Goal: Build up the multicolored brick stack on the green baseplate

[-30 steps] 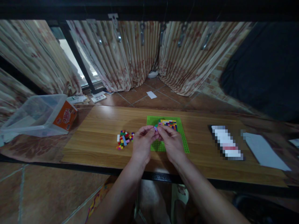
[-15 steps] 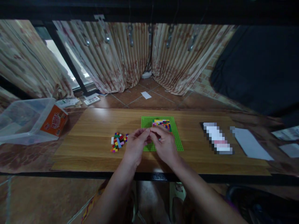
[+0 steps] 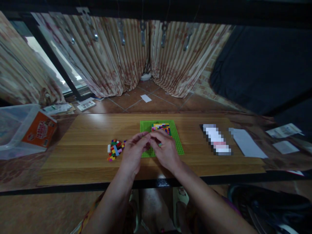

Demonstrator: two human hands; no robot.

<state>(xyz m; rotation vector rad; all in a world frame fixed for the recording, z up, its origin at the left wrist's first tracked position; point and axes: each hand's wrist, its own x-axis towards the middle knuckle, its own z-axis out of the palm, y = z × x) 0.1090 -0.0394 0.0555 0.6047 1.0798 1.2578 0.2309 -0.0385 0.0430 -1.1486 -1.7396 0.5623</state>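
My left hand (image 3: 133,150) and my right hand (image 3: 164,148) meet fingertip to fingertip above the near part of a green studded baseplate (image 3: 178,143). Both are closed in a pinch; whatever lies between the fingers is too small or hidden to name. Behind the fingers, a block of multicoloured toy bricks (image 3: 161,126) is built up on the baseplate, its near side covered by my hands. Left of my left hand lies a loose pile of small toy bricks (image 3: 114,151) in many colours, some partly hidden by that hand.
The wooden table (image 3: 85,136) carries a pixelated flat object (image 3: 216,139) and white paper (image 3: 247,143) on the right. A clear plastic bin (image 3: 18,130) with an orange label stands past the left end. Curtains (image 3: 109,58) hang behind.
The whole view has shifted, so the table and objects sit further left in the picture. My hands keep the same pinched pose over the baseplate.
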